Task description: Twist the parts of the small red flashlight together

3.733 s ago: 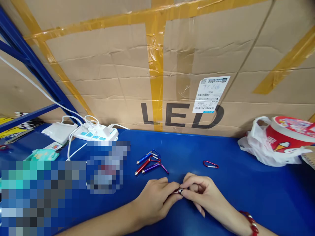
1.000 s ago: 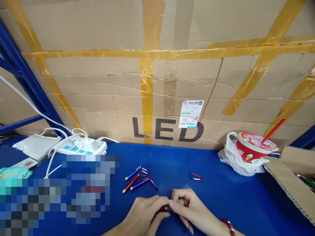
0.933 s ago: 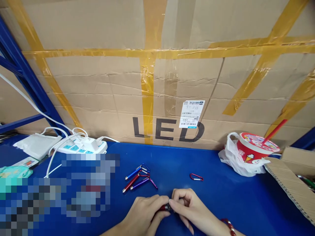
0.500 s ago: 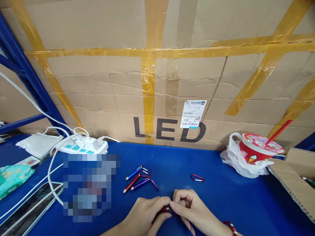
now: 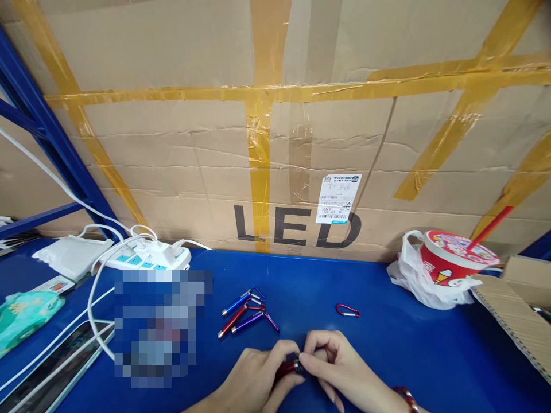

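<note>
While both wrists rest low, left hand (image 5: 258, 381) and right hand (image 5: 338, 370) pinch a red flashlight (image 5: 287, 369).

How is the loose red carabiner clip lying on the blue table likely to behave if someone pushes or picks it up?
The red carabiner clip looks like thin metal, so probably stiff and light. It lies flat on the blue table, so a push would likely slide it, not roll it. Being small and smooth, it may need a fingertip pinch.

Blue tabletop (image 5: 408, 355), taped cardboard wall (image 5: 172, 143) — "LED" printed, blue shelf frame (image 5: 38, 109)
</note>
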The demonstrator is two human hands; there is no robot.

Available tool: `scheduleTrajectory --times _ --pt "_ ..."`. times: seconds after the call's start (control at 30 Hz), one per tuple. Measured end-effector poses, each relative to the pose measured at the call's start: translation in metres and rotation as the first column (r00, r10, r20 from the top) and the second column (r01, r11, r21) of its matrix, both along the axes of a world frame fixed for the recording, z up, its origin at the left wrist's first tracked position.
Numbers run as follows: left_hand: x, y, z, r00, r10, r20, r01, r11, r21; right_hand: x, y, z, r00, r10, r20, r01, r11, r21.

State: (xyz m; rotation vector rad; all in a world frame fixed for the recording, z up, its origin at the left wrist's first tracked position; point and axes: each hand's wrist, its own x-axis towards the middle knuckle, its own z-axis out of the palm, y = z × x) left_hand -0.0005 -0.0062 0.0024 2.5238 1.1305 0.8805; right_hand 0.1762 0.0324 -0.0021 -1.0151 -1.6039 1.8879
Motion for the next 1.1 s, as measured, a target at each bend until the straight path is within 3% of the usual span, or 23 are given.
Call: scheduleTrajectory --times 0.5,1.1 --pt "0.001 0.000 0.006 0.999 -0.040 0.020 0.039 0.999 0.032 0.002 0.000 -0.009 0.999 0.037 -0.019 -0.036 0.999 0.031" --pt "-0.001 -0.008 0.005 0.994 0.051 -0.101 -0.064 0.990 -0.127 -0.002 -0.002 0.002 0.996 0.046 0.074 -0.051 0.996 0.070"
